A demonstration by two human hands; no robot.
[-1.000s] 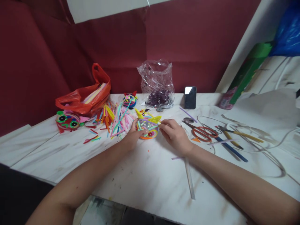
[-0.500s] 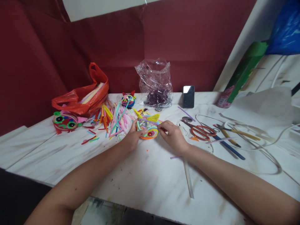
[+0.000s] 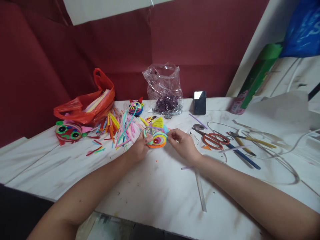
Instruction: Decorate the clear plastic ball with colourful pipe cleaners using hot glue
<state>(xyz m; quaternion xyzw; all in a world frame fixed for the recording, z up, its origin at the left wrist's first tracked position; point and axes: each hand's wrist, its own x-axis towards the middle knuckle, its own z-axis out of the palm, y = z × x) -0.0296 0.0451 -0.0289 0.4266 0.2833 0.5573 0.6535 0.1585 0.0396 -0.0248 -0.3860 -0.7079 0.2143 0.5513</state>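
Above the table, my left hand (image 3: 140, 146) is closed around a colourful pipe-cleaner animal head (image 3: 156, 136). The head has yellow pointed ears, a clear patch on top, and a ringed eye with a red centre; an orange band runs along its lower edge. At its right side, the fingers of my right hand (image 3: 180, 141) are pinched together. A turquoise pipe cleaner (image 3: 163, 134) curves over the eye to those fingertips, which partly hide its end. My left thumb lies on the front of the head.
Loose pipe cleaners (image 3: 127, 128), two finished heads (image 3: 68, 131) and a red bag (image 3: 82, 106) are at left. Behind stand a clear bag (image 3: 166, 90) and a phone (image 3: 199, 103). Orange-handled scissors (image 3: 215, 140), pliers (image 3: 252, 141), cables and a strip (image 3: 200, 193) lie at right.
The animal head has turned a little in my left hand, so its ears show at a different angle. The turquoise strand now shows reaching my right fingertips. Both hands stay nearly in place.
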